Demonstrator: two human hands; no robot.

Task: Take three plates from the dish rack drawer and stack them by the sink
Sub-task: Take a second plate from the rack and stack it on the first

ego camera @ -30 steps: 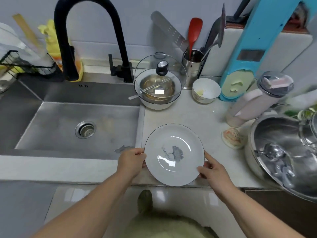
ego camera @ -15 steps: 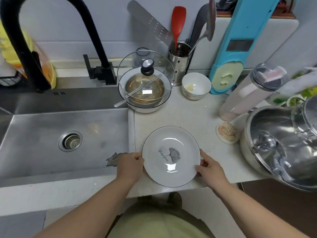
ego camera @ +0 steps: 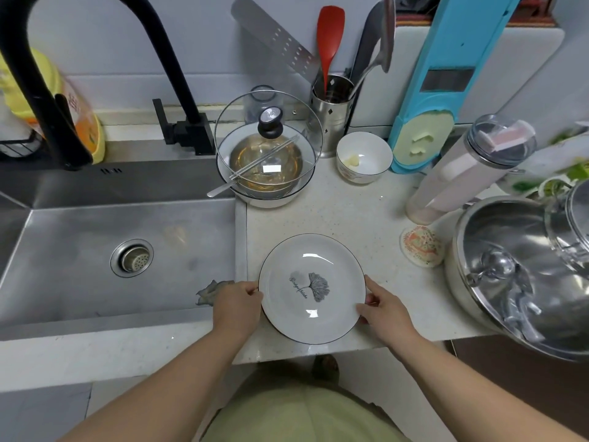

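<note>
A white plate with a thin dark rim and a grey leaf print lies over the pale counter, just right of the steel sink. My left hand grips its left edge and my right hand grips its right edge. I cannot tell whether more plates lie beneath the one I see. The dish rack drawer is out of sight.
Behind the plate stand a white bowl with a glass lid, a small white bowl, a utensil holder, a blue slicer and a leaning bottle. A large steel pot fills the right. A black faucet arches over the sink.
The plate, held by both hands, has come down and forward onto the counter near its front edge. The view has shifted right and closer.
</note>
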